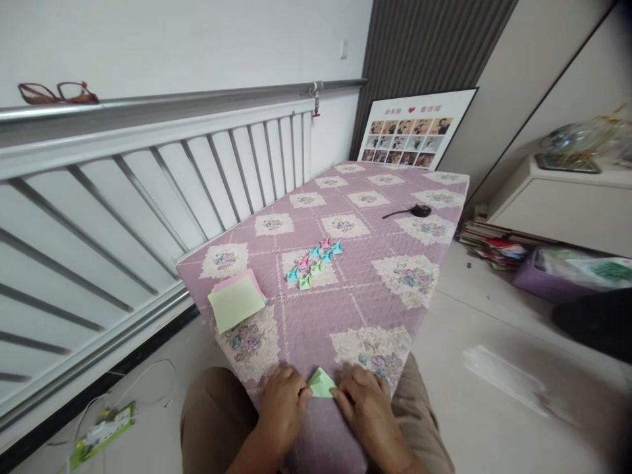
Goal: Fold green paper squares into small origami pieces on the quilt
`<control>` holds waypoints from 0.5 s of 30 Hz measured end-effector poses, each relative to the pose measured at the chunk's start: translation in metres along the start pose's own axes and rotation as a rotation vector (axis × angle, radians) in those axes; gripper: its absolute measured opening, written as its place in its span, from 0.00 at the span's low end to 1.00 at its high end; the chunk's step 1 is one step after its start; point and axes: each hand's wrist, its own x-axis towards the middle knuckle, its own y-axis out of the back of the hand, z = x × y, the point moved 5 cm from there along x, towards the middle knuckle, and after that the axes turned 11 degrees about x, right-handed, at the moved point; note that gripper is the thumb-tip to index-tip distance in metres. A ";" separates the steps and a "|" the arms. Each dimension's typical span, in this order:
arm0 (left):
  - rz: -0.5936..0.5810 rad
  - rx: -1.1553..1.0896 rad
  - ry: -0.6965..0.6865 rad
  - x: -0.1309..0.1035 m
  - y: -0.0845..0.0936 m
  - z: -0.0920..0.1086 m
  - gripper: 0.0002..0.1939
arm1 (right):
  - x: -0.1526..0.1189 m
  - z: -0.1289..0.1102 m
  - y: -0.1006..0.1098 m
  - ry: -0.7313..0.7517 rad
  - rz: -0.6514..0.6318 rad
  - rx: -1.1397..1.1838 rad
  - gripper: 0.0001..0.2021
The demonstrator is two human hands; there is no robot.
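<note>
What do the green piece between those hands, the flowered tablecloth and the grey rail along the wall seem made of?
Green piece: matte paper, judging by its sharp folds.
Tablecloth: dull fabric, apparently quilted, from its fine puckers; fibre unclear.
Rail: probably metal, from its smooth greyish sheen.

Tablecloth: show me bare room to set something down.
Free: between the folded papers and the green paper; the far end, between the black object and photo board. Crowded: the near end, where left hand and right hand hold that green paper; the left side, under the paper stack.
</note>
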 end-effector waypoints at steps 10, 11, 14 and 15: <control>-0.072 0.069 0.044 0.008 0.006 0.004 0.08 | 0.006 0.000 0.000 -0.080 -0.001 -0.059 0.07; -0.076 0.071 0.047 0.009 0.005 0.004 0.08 | 0.007 0.000 0.000 -0.087 -0.006 -0.066 0.07; -0.090 0.081 0.053 0.010 0.006 0.005 0.08 | 0.010 0.001 -0.001 -0.113 -0.030 -0.091 0.07; -0.091 0.086 0.054 0.010 0.006 0.005 0.08 | 0.010 0.002 -0.001 -0.120 -0.041 -0.099 0.07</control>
